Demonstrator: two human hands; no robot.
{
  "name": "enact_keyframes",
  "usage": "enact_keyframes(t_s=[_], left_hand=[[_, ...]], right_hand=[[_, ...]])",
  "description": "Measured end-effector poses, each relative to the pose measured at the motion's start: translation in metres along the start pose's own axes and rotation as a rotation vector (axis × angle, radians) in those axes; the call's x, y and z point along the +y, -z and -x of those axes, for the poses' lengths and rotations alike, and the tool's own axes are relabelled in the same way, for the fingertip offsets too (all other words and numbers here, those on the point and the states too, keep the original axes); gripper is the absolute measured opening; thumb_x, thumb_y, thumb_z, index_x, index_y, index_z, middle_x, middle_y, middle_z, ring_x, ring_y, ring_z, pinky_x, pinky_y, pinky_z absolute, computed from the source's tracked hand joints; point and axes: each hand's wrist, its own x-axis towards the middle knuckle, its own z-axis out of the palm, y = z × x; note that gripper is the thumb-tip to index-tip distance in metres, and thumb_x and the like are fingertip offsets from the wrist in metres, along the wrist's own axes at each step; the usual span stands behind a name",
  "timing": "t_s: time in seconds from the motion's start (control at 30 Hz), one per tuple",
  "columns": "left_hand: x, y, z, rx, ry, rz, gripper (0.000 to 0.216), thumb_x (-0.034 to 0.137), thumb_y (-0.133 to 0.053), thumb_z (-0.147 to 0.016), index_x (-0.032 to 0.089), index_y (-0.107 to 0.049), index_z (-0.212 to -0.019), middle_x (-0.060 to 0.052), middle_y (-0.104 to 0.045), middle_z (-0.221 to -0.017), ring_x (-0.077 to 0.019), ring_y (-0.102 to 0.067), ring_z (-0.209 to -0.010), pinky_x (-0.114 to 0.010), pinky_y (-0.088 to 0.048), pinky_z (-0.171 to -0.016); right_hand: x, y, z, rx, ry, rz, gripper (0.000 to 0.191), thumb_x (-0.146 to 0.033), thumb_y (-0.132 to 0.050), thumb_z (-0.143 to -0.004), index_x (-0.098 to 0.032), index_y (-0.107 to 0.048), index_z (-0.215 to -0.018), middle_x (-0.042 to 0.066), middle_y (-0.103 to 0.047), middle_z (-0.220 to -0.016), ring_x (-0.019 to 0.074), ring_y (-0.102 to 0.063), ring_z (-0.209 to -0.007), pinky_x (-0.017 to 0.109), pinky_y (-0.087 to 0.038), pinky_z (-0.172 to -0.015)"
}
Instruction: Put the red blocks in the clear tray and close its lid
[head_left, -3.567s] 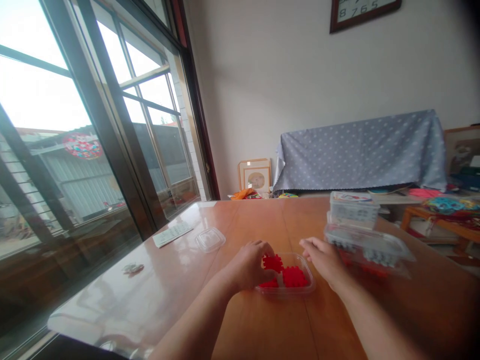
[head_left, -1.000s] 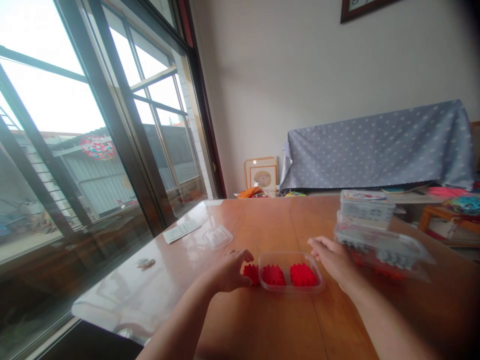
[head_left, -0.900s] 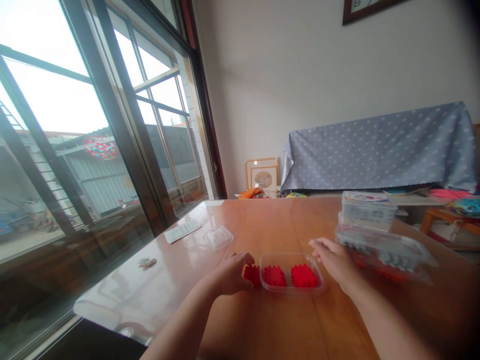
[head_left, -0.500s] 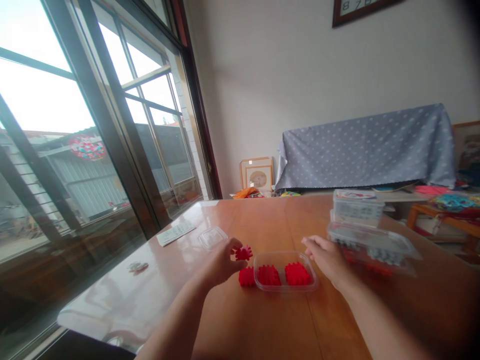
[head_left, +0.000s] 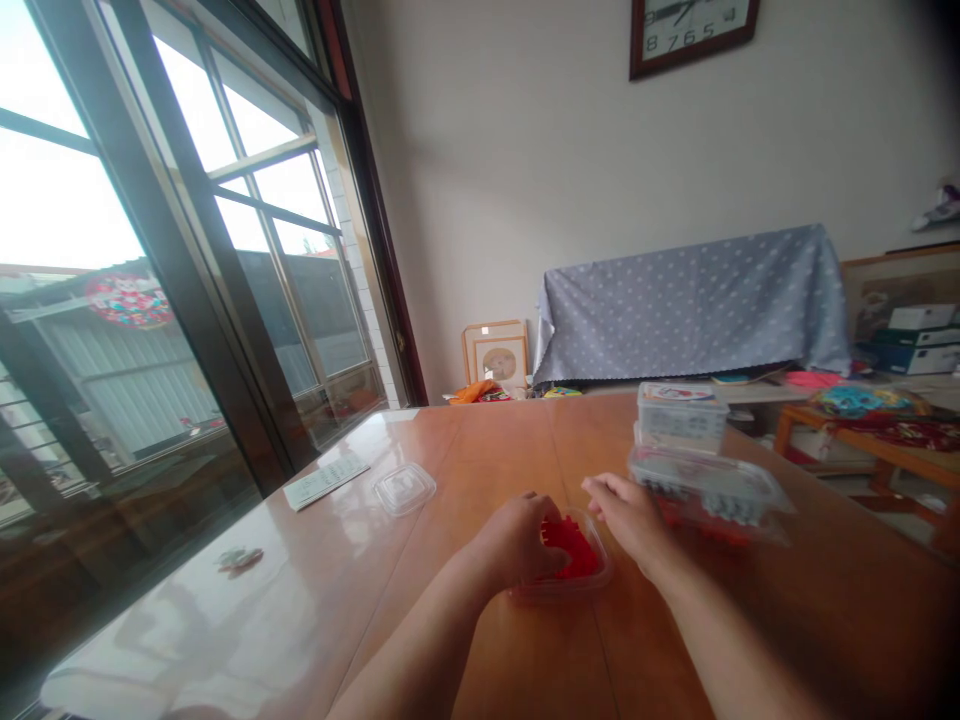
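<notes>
My left hand (head_left: 514, 542) reaches over a clear plastic container (head_left: 559, 592), thumb and fingers curled round a red toothed block (head_left: 553, 538) inside it. More red toothed blocks (head_left: 583, 552) lie on the container's right side. The container's left half is hidden behind this hand. By the right rim is my right hand (head_left: 628, 515), its fingers bent and pressed together. Its palm side is hidden, so I cannot see whether it holds anything.
A clear lid (head_left: 405, 488) and a printed paper (head_left: 326, 482) lie left on the wooden table (head_left: 487, 450), near a small flat object (head_left: 240, 560). At right stand a clear box (head_left: 681, 418) and a lidded clear container (head_left: 709, 485) with grey and red pieces.
My left hand has moved right with a red toothed block, from beside the container to over it. My right hand stays by the right rim. The view has swung slightly right.
</notes>
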Motion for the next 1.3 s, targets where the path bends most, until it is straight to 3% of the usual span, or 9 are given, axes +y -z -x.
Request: enact_keyframes(t_s=[0.23, 0.4, 0.53, 0.7, 0.83, 0.93, 1.17, 1.3], left_hand=[[0.004, -0.012, -0.001, -0.022, 0.085, 0.045, 0.051, 0.044, -0.079, -0.066, 0.025, -0.066, -0.111, -0.005, -0.069, -0.107, -0.0221, -0.065, -0.086, -0.027, -0.049, -0.066], [-0.003, 0.015, 0.016, 0.111, 0.046, 0.064, 0.028, 0.031, -0.062, -0.083, 0.021, -0.066, -0.109, -0.005, -0.072, -0.105, -0.0191, -0.067, -0.087, -0.028, -0.05, -0.075], [-0.035, 0.04, 0.034, 0.197, 0.084, 0.015, 0.024, 0.022, -0.056, -0.084, 0.021, -0.066, -0.106, -0.005, -0.071, -0.106, -0.0192, -0.066, -0.093, -0.029, -0.051, -0.082], [-0.07, 0.048, 0.062, 0.072, 0.17, -0.04, 0.047, 0.018, -0.065, -0.071, 0.023, -0.062, -0.117, -0.007, -0.066, -0.12, -0.0243, -0.063, -0.107, -0.034, -0.051, -0.09], [-0.072, 0.039, 0.076, -0.026, 0.199, -0.076, 0.062, 0.029, -0.078, -0.064, 0.026, -0.06, -0.123, -0.008, -0.063, -0.124, -0.0289, -0.059, -0.112, -0.038, -0.05, -0.093], [-0.067, 0.032, 0.076, -0.034, 0.194, -0.102, 0.06, 0.033, -0.081, -0.062, 0.026, -0.061, -0.119, -0.007, -0.065, -0.118, -0.0293, -0.058, -0.11, -0.037, -0.05, -0.09], [-0.079, 0.031, 0.075, 0.068, 0.177, -0.074, 0.051, 0.024, -0.074, -0.067, 0.025, -0.062, -0.116, -0.005, -0.067, -0.111, -0.0247, -0.06, -0.103, -0.033, -0.049, -0.086], [-0.086, 0.038, 0.073, 0.234, 0.146, -0.039, 0.044, 0.021, -0.073, -0.069, 0.023, -0.063, -0.113, -0.005, -0.068, -0.108, -0.0218, -0.062, -0.096, -0.032, -0.05, -0.086]], right_hand=[[-0.003, 0.003, 0.001, 0.01, 0.014, 0.011, 0.042, -0.056, -0.051, -0.09, -0.022, -0.065, -0.07, 0.001, -0.069, -0.067, 0.019, -0.063, -0.066, 0.028, -0.042, -0.062], [-0.002, 0.003, 0.0, 0.004, 0.01, -0.005, 0.04, -0.055, -0.051, -0.09, -0.022, -0.066, -0.072, 0.0, -0.069, -0.067, 0.0191, -0.063, -0.068, 0.029, -0.042, -0.063], [0.0, 0.002, -0.001, -0.004, -0.005, -0.016, 0.041, -0.056, -0.052, -0.09, -0.022, -0.067, -0.073, 0.001, -0.069, -0.068, 0.0192, -0.063, -0.067, 0.029, -0.042, -0.063], [0.002, 0.002, 0.0, -0.013, -0.006, -0.013, 0.043, -0.058, -0.053, -0.088, -0.021, -0.068, -0.073, 0.001, -0.069, -0.067, 0.0189, -0.062, -0.066, 0.03, -0.042, -0.064], [0.005, 0.002, 0.0, -0.021, -0.018, 0.007, 0.043, -0.059, -0.053, -0.088, -0.021, -0.068, -0.074, 0.001, -0.07, -0.069, 0.019, -0.062, -0.067, 0.03, -0.042, -0.064], [0.006, 0.001, 0.001, -0.034, -0.017, 0.019, 0.044, -0.06, -0.052, -0.089, -0.022, -0.067, -0.073, 0.001, -0.069, -0.068, 0.0189, -0.062, -0.067, 0.03, -0.042, -0.064], [0.005, 0.0, 0.0, -0.05, -0.035, 0.013, 0.045, -0.06, -0.052, -0.088, -0.021, -0.067, -0.073, 0.001, -0.068, -0.068, 0.0188, -0.062, -0.066, 0.03, -0.042, -0.063], [0.003, 0.0, 0.001, -0.04, -0.041, 0.013, 0.043, -0.059, -0.052, -0.088, -0.021, -0.068, -0.076, 0.001, -0.069, -0.069, 0.0191, -0.063, -0.067, 0.03, -0.043, -0.064]])
